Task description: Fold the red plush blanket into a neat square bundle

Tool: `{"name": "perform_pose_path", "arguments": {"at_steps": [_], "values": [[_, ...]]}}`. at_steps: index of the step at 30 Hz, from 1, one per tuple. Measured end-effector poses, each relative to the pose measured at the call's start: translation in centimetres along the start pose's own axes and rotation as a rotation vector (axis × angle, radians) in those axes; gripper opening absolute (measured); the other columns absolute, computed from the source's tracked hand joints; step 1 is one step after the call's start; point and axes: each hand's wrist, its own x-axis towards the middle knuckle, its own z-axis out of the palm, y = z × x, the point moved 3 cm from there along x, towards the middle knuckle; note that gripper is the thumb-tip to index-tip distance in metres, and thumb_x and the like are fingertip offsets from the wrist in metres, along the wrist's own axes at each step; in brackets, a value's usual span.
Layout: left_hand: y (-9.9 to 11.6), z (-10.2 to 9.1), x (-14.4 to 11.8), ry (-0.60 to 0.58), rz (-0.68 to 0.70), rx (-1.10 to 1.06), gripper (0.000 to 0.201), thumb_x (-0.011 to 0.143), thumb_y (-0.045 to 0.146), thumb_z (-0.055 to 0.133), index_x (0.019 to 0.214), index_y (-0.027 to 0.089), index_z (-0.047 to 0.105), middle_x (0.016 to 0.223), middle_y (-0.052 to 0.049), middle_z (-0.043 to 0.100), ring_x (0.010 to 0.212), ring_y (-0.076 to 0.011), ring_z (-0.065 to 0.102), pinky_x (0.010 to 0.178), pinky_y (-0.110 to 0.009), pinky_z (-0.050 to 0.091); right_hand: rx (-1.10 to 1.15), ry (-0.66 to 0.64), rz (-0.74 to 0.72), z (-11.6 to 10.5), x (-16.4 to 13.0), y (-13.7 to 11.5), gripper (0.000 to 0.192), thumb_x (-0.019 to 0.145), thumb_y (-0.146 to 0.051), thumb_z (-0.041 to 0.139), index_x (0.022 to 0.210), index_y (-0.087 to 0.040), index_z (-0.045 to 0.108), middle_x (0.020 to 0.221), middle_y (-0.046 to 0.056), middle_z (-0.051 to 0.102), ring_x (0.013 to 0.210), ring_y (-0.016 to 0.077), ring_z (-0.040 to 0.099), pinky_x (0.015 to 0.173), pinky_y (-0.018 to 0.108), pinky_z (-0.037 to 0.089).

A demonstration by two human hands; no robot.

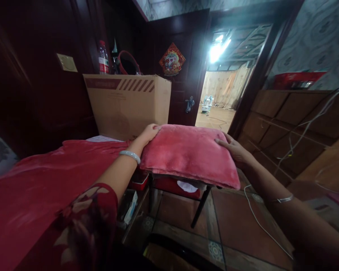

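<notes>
A folded pink plush cloth [190, 152] lies level in front of me, on top of a dark-legged stool [205, 207]. My left hand [150, 134] is closed on its far left corner, with the fingertips partly hidden by the fabric. At the right edge my right hand [237, 150] grips the cloth, thumb on top and the other fingers mostly out of sight. Below the cloth, a dark grey layer, something red and a white piece of fabric show on the stool.
A bed with a red plush cover [59, 169] is at left, beside a large cardboard box [124, 107] topped with a bottle [103, 58]. Behind stands an open dark door [183, 90]. Wooden cabinets [288, 113] line the right. A white cable [260, 222] crosses the tiled floor.
</notes>
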Motion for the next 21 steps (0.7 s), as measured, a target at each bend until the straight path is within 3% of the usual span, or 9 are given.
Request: {"name": "perform_pose_path", "arguments": {"at_steps": [3, 7, 11, 17, 21], "values": [[-1.1, -0.2, -0.5, -0.013, -0.065, 0.007, 0.026, 0.087, 0.033, 0.062, 0.099, 0.012, 0.069, 0.105, -0.013, 0.074, 0.102, -0.024, 0.066, 0.095, -0.035, 0.049, -0.024, -0.018, 0.033, 0.1, -0.8, 0.4, 0.075, 0.08, -0.058, 0.074, 0.144, -0.028, 0.047, 0.137, 0.01, 0.061, 0.115, 0.0305, 0.067, 0.099, 0.046, 0.057], [-1.1, -1.0, -1.3, -0.054, -0.088, -0.011, 0.058, 0.082, 0.047, 0.071, 0.127, 0.012, 0.061, 0.13, -0.018, 0.066, 0.116, -0.0273, 0.064, 0.099, -0.037, 0.049, -0.073, 0.042, 0.018, 0.7, -1.4, -0.2, 0.09, 0.076, -0.06, 0.075, 0.151, -0.027, 0.04, 0.151, 0.012, 0.049, 0.131, 0.0341, 0.055, 0.107, 0.046, 0.051], [-0.4, -1.4, -2.1, -0.104, -0.084, -0.001, 0.08, 0.078, 0.039, 0.077, 0.147, 0.013, 0.045, 0.152, -0.02, 0.049, 0.137, -0.0291, 0.051, 0.112, -0.038, 0.04, -0.111, 0.113, 0.027, 1.0, -0.8, -0.4, 0.11, 0.07, -0.057, 0.081, 0.16, -0.026, 0.024, 0.16, 0.011, 0.036, 0.139, 0.0347, 0.046, 0.11, 0.045, 0.048], [0.7, -1.8, -2.4, -0.026, 0.079, -0.096, 0.066, 0.084, 0.026, 0.068, 0.145, 0.014, 0.047, 0.15, -0.015, 0.052, 0.135, -0.0236, 0.052, 0.114, -0.035, 0.039, -0.146, 0.136, -0.093, 0.3, -0.1, -1.3, 0.104, 0.072, -0.056, 0.08, 0.158, -0.027, 0.03, 0.161, 0.01, 0.034, 0.142, 0.0349, 0.042, 0.111, 0.042, 0.048], [-0.4, -1.8, -3.2, -0.121, 0.058, -0.076, 0.053, 0.085, 0.029, 0.066, 0.135, 0.014, 0.058, 0.137, -0.012, 0.063, 0.126, -0.023, 0.058, 0.112, -0.035, 0.041, -0.092, 0.06, -0.032, 1.3, -1.7, -1.0, 0.101, 0.071, -0.054, 0.081, 0.156, -0.031, 0.031, 0.152, 0.009, 0.048, 0.133, 0.0344, 0.053, 0.103, 0.044, 0.055]]}}
